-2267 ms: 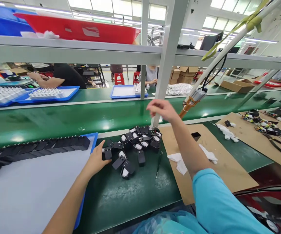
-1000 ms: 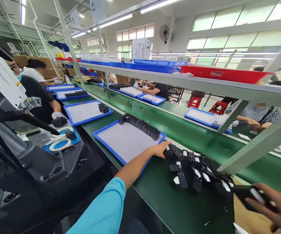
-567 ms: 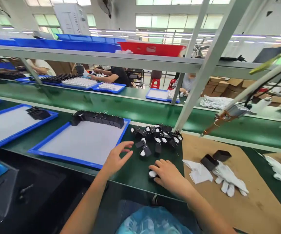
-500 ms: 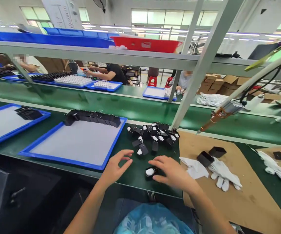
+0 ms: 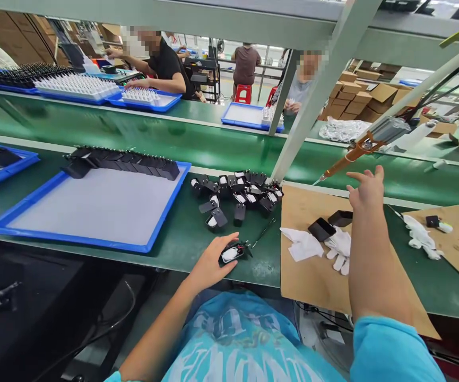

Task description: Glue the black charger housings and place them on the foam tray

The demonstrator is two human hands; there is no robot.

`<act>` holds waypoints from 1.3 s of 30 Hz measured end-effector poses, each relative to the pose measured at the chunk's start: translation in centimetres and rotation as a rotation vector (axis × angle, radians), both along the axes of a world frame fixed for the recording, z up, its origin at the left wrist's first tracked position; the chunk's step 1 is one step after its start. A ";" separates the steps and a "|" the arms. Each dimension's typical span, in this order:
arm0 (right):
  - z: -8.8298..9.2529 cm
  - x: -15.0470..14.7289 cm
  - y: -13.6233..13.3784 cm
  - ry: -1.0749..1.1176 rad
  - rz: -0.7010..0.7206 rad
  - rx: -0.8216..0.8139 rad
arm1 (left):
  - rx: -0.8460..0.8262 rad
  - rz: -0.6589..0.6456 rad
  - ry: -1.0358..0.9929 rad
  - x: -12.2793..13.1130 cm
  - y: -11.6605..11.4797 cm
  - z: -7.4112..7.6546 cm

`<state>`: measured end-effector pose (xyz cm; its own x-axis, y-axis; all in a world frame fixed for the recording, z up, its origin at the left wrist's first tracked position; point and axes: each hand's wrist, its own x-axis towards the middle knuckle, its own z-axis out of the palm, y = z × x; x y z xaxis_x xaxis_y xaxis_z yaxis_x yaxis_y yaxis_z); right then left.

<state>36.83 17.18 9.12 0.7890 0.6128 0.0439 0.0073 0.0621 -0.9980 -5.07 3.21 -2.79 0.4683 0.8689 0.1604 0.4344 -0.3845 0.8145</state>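
Observation:
My left hand (image 5: 213,260) is closed around the side of a small black plastic case (image 5: 232,252), open at the top, with a white part and some red wire inside. The case rests on the green bench near its front edge. Raised over the brown cardboard, my right hand (image 5: 366,188) has its fingers spread and holds nothing. Just left of it hangs a tool with a grey body and an orange-brown barrel (image 5: 344,164) ending in a thin tip; hand and tool appear apart. Behind my left hand lies a pile of similar black cases (image 5: 239,197).
A blue-rimmed tray (image 5: 148,245) with a row of black cases stands left. On the cardboard (image 5: 317,284) lie a white cloth (image 5: 301,244), a white glove (image 5: 338,248) and black boxes (image 5: 322,229). A slanted metal post (image 5: 309,101) rises behind. Co-workers sit across the bench.
My right hand has left the case and moved up and right toward the hanging tool. My left hand has closed on the case. The view has tilted down.

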 end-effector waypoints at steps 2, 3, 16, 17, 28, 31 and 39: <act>0.0 0.1 1.0 0.014 0.072 -0.011 | -0.049 -0.073 0.024 -0.3 0.5 0.6; 0.0 0.0 1.3 0.014 0.100 -0.013 | -0.080 -0.122 0.034 -0.4 0.8 0.9; -0.8 -4.4 0.5 -0.008 0.262 -0.025 | -0.040 -0.083 0.018 -0.1 0.5 0.9; -1.0 -5.2 -0.1 -0.006 0.267 -0.015 | -0.006 -0.037 0.011 -0.1 0.0 0.6; -2.0 -21.4 -11.6 0.085 0.705 0.487 | 0.110 0.228 0.062 1.0 -2.2 -1.2; -1.3 -24.1 -13.0 0.180 0.759 0.545 | 0.125 0.243 0.057 1.1 -2.1 -0.5; -0.6 -25.5 -12.8 0.265 0.769 0.579 | 0.180 0.333 0.018 1.2 -1.9 1.2</act>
<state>11.32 4.34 8.55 0.2140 0.9011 0.3772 -0.4574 0.4336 -0.7763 -3.87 1.31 -1.59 0.1689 0.9327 0.3186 0.5735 -0.3559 0.7378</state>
